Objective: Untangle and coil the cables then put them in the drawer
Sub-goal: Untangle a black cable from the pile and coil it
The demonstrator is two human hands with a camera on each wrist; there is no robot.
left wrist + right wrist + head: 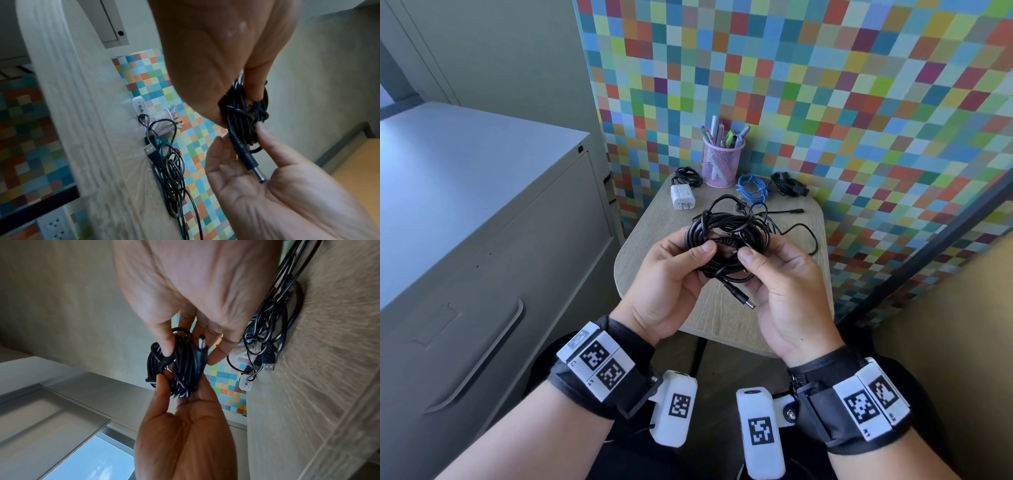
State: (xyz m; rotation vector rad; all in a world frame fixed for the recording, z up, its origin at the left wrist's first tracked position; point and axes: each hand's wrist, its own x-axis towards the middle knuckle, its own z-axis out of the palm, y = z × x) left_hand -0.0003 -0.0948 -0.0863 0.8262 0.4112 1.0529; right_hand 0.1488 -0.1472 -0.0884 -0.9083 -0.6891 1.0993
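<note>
A black cable coil [726,240] is held above the small wooden table [719,325]. My left hand [698,255] pinches its left side between thumb and fingers. On the right side my right hand [753,260] pinches it too. The coil's barrel plug [743,301] hangs free between my palms. In the left wrist view the coil [242,116] sits in my left hand [236,105], with the plug [255,172] over my right palm. The right wrist view shows my right hand [191,353] on the coil [183,373]. The grey cabinet's drawer [482,274] is closed.
A loose black cable [801,233], a blue cable [751,188], two black bundles [688,176] [787,183], a white charger [682,197] and a pink pen cup [722,161] lie at the table's back. A checkered wall stands behind; the cabinet is on the left.
</note>
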